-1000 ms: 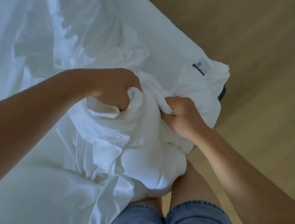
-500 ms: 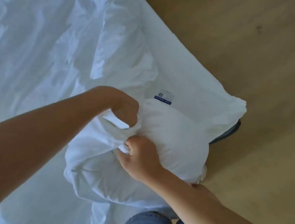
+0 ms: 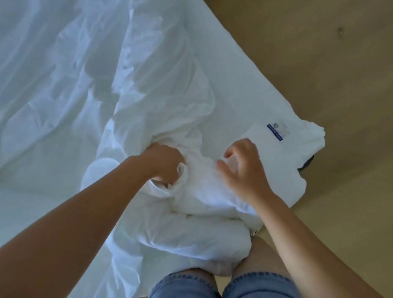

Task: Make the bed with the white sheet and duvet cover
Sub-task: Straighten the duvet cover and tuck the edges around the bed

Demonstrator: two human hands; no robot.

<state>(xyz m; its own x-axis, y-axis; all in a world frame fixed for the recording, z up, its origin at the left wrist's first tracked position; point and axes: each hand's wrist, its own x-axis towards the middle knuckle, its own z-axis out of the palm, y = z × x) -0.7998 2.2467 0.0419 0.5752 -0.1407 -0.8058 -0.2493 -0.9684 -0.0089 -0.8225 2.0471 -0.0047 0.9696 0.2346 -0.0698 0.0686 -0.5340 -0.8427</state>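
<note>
Bed (image 3: 205, 28) with a smooth white sheet (image 3: 251, 106), crumpled duvet cover (image 3: 52, 71) on top, wooden floor (image 3: 333, 74) alongside.

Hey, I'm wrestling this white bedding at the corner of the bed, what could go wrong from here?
1. Only your left hand clearly grips the bunched white bedding; your right hand looks loose on it, so the bunch may slip free.
2. The bundle overhangs the bed's edge by your knees, so it could slide onto the floor.
</note>
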